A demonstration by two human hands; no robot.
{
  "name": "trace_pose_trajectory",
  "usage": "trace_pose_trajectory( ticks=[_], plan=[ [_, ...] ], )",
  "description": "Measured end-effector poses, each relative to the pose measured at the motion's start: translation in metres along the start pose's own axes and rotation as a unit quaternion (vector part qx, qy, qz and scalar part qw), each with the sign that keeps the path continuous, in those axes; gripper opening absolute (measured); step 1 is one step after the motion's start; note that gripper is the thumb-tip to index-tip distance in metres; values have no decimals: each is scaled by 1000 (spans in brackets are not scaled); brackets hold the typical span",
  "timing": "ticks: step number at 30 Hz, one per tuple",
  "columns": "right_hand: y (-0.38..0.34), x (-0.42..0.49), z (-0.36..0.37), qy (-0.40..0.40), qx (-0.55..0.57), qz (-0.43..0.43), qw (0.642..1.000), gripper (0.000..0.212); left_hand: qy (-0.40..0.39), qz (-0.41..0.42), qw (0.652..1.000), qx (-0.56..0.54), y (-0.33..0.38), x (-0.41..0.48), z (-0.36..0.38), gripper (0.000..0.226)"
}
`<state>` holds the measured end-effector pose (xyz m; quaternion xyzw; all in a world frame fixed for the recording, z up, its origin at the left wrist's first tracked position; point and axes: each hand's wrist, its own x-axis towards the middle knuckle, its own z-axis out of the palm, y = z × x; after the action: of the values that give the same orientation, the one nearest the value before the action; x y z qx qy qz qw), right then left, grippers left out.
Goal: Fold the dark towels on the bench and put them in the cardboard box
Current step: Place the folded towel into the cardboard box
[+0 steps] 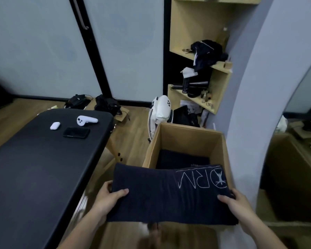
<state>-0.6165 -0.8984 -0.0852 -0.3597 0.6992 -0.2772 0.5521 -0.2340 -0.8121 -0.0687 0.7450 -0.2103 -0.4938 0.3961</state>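
Head view, progress: one stored towel point(183, 159) already lies flat in the bottom of the cardboard box point(187, 137), ahead of and below both hands; a second folded towel point(160, 194), dark with white lettering near its right end, is carried flat between the hands; its folding appears complete and only its placement remains. The desk point(34, 168), to the left of the left hand, carries a phone point(76, 132) and a white controller point(86, 120); no further towel can be made out on it, though dark cloth on a black surface would be hard to tell; the task is judged near its end.

Head view, hand relation: the left hand point(108, 198) grips the towel's left edge, thumb on top and fingers curled beneath; the right hand point(235, 202) grips the near right corner in the same way; the towel spans from one hand to the other. Its far edge overhangs the near rim of the box; the box opening lies just ahead of both hands.
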Motion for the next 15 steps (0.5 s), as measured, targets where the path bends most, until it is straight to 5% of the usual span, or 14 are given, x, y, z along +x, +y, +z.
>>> trace_pose_trajectory(
  ticks=[15],
  plan=[
    [-63,114,28,82,-19,54,995,41,-65,-58,992,86,75,185,74,66]
  ],
)
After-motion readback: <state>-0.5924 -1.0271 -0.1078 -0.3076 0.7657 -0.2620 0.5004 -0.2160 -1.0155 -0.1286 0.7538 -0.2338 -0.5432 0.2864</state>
